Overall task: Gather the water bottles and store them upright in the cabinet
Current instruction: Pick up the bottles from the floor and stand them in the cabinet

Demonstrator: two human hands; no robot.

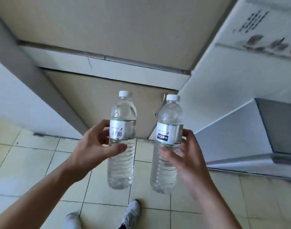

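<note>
Two clear bottles | white caps | upright in hands

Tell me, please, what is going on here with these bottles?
A person stands on a tiled floor facing a closed beige cabinet door, carrying two clear water bottles upright. The left hand holds the left bottle at its label, and the right hand holds the right bottle the same way. Both have white caps on. Neither bottle is in the cabinet yet.

Wall poster blurred, text unreadable; both shoes cut off below
</note>
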